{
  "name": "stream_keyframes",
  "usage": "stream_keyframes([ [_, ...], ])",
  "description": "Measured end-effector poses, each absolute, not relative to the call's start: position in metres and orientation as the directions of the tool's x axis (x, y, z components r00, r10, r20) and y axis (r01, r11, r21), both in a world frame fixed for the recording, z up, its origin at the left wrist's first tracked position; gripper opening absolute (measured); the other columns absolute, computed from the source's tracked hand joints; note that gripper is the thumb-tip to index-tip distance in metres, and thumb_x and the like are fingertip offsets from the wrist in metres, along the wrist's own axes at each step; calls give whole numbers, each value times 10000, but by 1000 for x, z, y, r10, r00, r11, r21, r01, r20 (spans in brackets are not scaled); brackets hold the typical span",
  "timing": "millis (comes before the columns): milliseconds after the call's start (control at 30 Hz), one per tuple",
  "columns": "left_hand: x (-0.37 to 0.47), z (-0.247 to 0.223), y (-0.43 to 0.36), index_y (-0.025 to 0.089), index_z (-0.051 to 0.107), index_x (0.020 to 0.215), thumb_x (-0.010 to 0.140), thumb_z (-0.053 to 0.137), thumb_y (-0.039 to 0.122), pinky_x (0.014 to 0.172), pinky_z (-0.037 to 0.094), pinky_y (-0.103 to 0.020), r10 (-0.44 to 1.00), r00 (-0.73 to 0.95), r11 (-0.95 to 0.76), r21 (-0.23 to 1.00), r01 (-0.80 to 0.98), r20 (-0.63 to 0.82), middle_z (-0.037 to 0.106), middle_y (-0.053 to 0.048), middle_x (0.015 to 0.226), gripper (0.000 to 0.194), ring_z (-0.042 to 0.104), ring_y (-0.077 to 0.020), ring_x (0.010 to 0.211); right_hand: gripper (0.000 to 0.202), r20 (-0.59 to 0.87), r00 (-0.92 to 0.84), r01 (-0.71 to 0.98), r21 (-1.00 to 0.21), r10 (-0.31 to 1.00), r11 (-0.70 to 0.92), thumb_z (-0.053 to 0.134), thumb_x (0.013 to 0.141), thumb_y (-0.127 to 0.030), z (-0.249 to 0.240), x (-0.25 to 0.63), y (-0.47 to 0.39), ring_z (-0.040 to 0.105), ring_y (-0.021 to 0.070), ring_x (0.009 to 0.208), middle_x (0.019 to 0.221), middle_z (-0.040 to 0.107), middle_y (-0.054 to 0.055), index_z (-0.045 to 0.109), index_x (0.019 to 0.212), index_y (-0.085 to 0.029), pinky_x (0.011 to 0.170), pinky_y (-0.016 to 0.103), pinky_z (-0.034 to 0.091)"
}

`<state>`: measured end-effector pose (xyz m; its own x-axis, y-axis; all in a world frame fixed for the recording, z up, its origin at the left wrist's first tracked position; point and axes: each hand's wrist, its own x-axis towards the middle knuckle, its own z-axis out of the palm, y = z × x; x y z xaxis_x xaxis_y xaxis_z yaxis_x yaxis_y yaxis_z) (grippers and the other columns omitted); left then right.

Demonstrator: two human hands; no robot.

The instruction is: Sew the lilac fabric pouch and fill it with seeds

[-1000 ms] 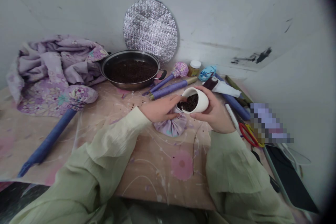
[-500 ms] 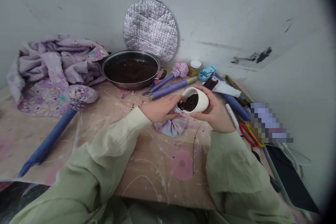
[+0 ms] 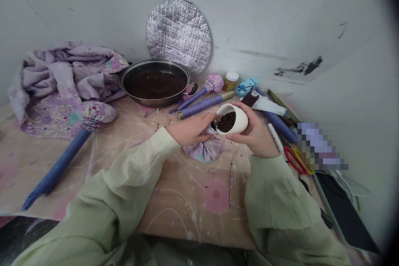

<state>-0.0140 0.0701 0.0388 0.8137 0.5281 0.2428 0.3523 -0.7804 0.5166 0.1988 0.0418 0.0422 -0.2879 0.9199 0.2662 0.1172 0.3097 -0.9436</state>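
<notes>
My right hand (image 3: pixel 257 133) is closed around a white cup (image 3: pixel 240 119), tilted with its mouth to the left. Inside the cup are dark brown grains (image 3: pixel 227 122). Just left of the cup's rim, my left hand (image 3: pixel 195 128) grips the gathered neck of a small purple floral cloth pouch (image 3: pixel 204 149). The pouch rests on the table, its bulging bottom toward me. The cup's lip is right over the pouch's mouth, which my left fingers and the cup partly hide.
A two-handled pan (image 3: pixel 156 99) of dark grains stands behind, with a round silver pad (image 3: pixel 179 35) against the wall. Purple cloth (image 3: pixel 71 87) and a blue-handled cloth mallet (image 3: pixel 62 166) lie left. Wrapped sticks (image 3: pixel 201 106), scissors (image 3: pixel 294 160) and a phone (image 3: pixel 346 212) lie right.
The grains in the cup have shifted slightly. Both hands, the cup and the pouch stay almost in the same place.
</notes>
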Motion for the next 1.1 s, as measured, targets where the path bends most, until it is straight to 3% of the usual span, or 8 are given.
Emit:
stream_keyframes([
  [233,-13,36,72,161,182,1392,875,509,270,1092,334,-432,490,826,-806,507,306,279,350,-153,1428,621,364,-249,1320,770,246,-279,114,-952,928,286,832,549,-332,44,199,41,533,229,1098,1218,514,48,465,1221,-264,933,354,477],
  [367,-12,35,73,214,257,1360,870,516,295,1065,367,-449,490,824,-806,508,304,284,397,-126,1396,559,402,-257,1294,771,248,-277,105,-953,928,285,834,544,-329,43,199,42,537,229,1094,1211,517,47,466,1218,-265,926,349,481],
  [500,-13,38,71,134,347,1266,868,517,267,1026,412,-414,503,823,-802,497,331,263,489,-151,1280,452,482,-241,1207,765,256,-290,99,-950,922,295,830,555,-325,42,199,42,548,223,1075,1193,524,46,459,1222,-272,912,348,491],
  [600,-13,40,69,98,324,1282,867,521,253,1019,419,-398,518,813,-795,501,342,266,489,-162,1280,485,492,-235,1196,770,253,-293,96,-952,922,292,831,554,-318,42,199,42,543,225,1080,1198,521,48,457,1226,-271,930,359,480],
  [767,-13,38,71,146,210,1385,871,516,266,1076,359,-427,492,825,-817,474,327,279,373,-158,1413,610,388,-251,1308,768,239,-284,94,-957,929,275,832,552,-295,42,199,42,514,234,1127,1246,494,49,464,1225,-269,964,368,456],
  [1000,-14,40,69,95,376,1250,856,535,232,1010,432,-373,521,807,-803,482,351,279,522,-154,1252,446,511,-228,1188,756,253,-297,110,-949,921,296,823,570,-323,43,200,42,535,235,1094,1220,512,50,457,1231,-274,932,367,477],
  [1100,-14,41,68,98,330,1289,854,541,243,1030,416,-365,529,802,-793,498,351,277,491,-157,1298,505,488,-218,1217,757,255,-297,100,-950,920,296,826,569,-301,42,200,42,534,229,1096,1218,514,46,461,1232,-274,941,361,470],
])
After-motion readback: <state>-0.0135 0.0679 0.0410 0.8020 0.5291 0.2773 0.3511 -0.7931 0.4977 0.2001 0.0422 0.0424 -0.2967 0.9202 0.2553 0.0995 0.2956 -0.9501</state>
